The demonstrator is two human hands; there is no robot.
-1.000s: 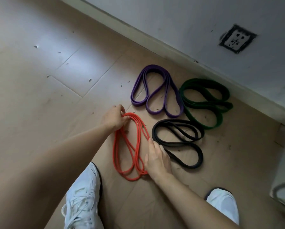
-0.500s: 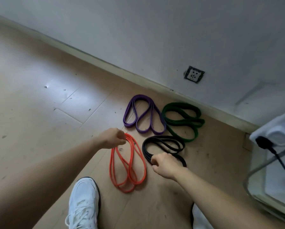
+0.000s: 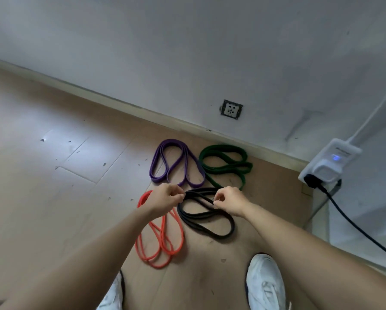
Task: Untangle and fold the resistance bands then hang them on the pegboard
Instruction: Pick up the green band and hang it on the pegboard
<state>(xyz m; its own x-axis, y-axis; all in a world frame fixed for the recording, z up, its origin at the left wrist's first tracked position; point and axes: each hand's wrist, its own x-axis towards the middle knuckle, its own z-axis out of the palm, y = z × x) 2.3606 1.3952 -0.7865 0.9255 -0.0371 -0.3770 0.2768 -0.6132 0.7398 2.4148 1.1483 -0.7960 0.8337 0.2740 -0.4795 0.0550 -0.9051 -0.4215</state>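
Several folded resistance bands lie on the wooden floor near the wall. The black band (image 3: 206, 222) is in the middle; my left hand (image 3: 165, 198) pinches its far left end and my right hand (image 3: 229, 201) pinches its far right end. The red band (image 3: 160, 240) lies just left of it, partly under my left wrist. Beyond my hands, the purple band (image 3: 176, 164) sits on the floor with the green band (image 3: 225, 164) to its right. No pegboard is in view.
My white shoes (image 3: 265, 285) stand at the bottom of the view. A wall socket (image 3: 231, 109) is set low in the wall. At the right a white power adapter (image 3: 328, 164) with a black cable (image 3: 355, 227) sits on a white unit.
My left hand has left the red band and taken the black band's left end. My right hand has closed on the black band's other end. The view has tilted up toward the wall.
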